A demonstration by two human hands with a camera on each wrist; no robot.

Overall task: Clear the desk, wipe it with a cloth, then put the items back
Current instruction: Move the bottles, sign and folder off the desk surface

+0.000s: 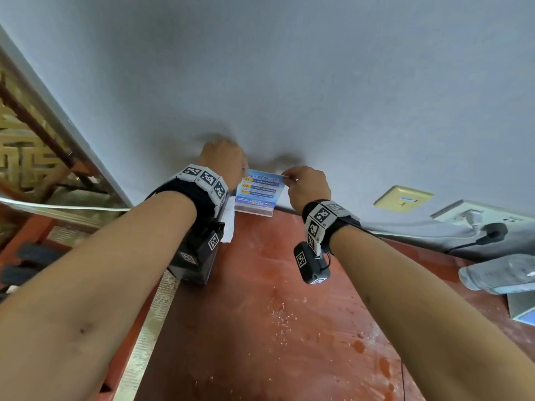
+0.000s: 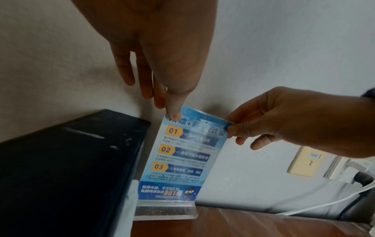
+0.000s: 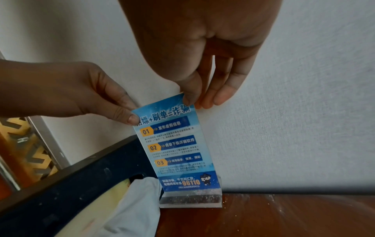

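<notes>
In the head view, the left hand [image 1: 223,160] and the right hand [image 1: 308,188] each pinch a top corner of the blue printed card in a clear acrylic stand [image 1: 258,192], which stands at the far edge of the reddish-brown wooden surface [image 1: 260,299] against the pale wall [image 1: 289,68]. In the left wrist view, the left hand [image 2: 162,56] pinches the card's [image 2: 182,154] upper left corner, the stand just beside a black box [image 2: 71,160]. In the right wrist view, the right hand [image 3: 213,56] pinches the upper right corner of the card [image 3: 176,147], whose clear base rests on the surface [image 3: 263,216] next to a white cloth [image 3: 131,208].
</notes>
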